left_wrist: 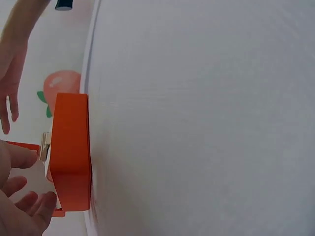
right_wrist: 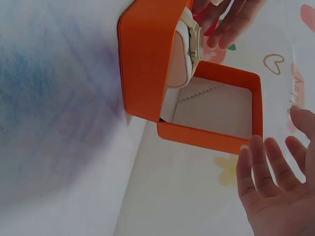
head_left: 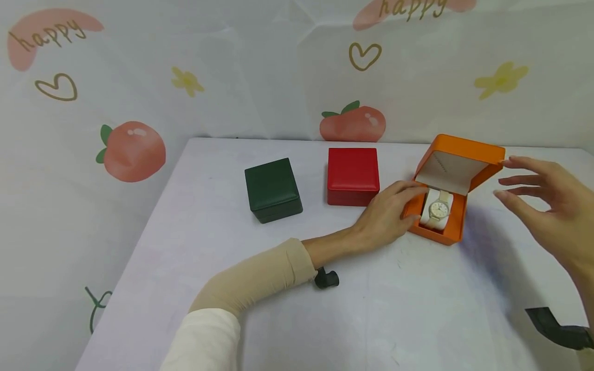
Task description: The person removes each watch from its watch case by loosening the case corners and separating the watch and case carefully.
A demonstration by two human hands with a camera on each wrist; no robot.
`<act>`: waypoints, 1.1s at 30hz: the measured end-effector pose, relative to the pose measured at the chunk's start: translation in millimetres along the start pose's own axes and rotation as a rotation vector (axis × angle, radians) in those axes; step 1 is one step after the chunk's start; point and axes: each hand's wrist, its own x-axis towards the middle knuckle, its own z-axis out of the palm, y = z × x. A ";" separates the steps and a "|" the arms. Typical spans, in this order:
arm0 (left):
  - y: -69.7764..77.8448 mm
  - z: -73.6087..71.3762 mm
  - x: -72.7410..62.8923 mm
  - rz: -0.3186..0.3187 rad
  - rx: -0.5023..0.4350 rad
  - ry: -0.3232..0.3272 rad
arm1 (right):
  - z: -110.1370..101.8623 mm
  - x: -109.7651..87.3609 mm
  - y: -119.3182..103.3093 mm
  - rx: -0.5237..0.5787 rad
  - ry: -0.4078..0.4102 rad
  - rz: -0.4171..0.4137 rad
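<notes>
An orange watch box (head_left: 438,238) stands at the right side of the table with its lid (head_left: 465,147) raised. Inside it a wristwatch (head_left: 438,209) with a round pale dial and cream strap is wrapped round a white cushion. My left hand (head_left: 387,214) is at the box's left rim, thumb and fingers spread apart along it; in the left wrist view the fingertips (left_wrist: 49,197) come right up to the box edge. Beside the lid's right edge is my right hand (head_left: 549,198), fingers spread and slightly bent, one fingertip right at the lid's corner and nothing gripped.
To the left a red box (head_left: 353,172) and a dark green box (head_left: 273,188) stand with lids down. Black wrist straps show on both arms. The white table (head_left: 278,144) meets a backdrop (head_left: 260,67) printed with fruit, hearts and flowers.
</notes>
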 end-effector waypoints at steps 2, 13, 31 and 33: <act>0.4 0.1 1.1 0.004 -0.009 -0.020 | -0.7 -2.7 0.6 0.024 -0.007 0.016; 4.3 2.2 6.0 -0.010 0.010 -0.112 | -1.4 -16.5 5.7 0.118 -0.111 0.112; -2.0 -3.1 16.8 -0.024 0.059 -0.146 | 13.6 -14.9 9.6 0.119 -0.252 0.107; -2.7 -3.7 18.4 -0.031 0.053 -0.148 | 14.8 -14.4 10.3 0.126 -0.255 0.102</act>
